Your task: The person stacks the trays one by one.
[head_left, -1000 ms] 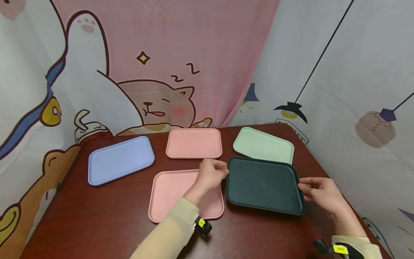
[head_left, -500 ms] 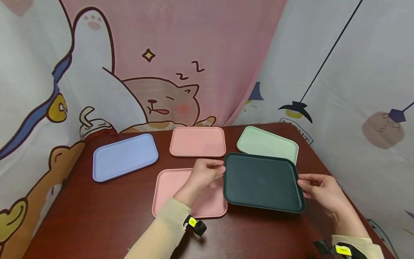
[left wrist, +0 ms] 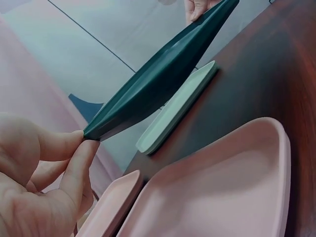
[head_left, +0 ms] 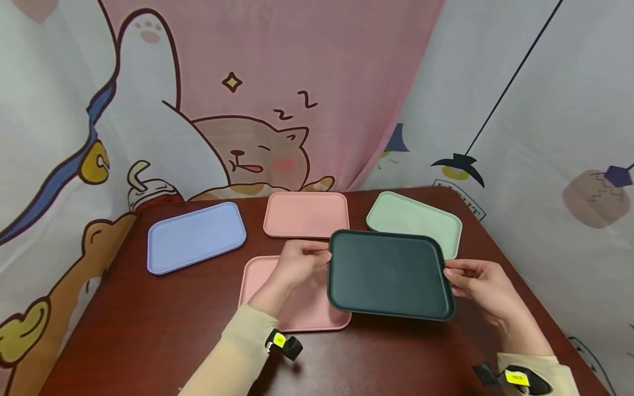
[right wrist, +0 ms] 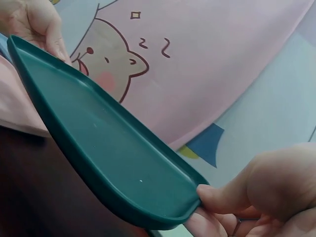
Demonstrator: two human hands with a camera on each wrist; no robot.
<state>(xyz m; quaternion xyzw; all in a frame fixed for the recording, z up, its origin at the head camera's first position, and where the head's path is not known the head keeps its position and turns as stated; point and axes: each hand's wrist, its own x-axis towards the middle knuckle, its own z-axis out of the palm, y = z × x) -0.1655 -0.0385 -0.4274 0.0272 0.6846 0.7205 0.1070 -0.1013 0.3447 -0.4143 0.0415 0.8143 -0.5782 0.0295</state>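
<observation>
A dark green tray hangs above the table between both hands. My left hand pinches its left rim, the thumb and fingers meeting at the edge in the left wrist view. At the opposite short side my right hand grips the rim, with the thumb on top and fingers beneath, as the right wrist view shows. Below and to the left lies a larger pink tray, partly hidden by the left hand and the green tray. Behind the raised tray a pale green tray lies angled, its near edge partly covered.
On the brown table a smaller pink tray lies at the back middle. A blue tray sits slanted at the back left. A printed cloth hangs behind the table and along the right side.
Both hands have carried the dark green tray left and slightly up, so it now overlaps the larger pink tray's right part in view. The head view has shifted a little.
</observation>
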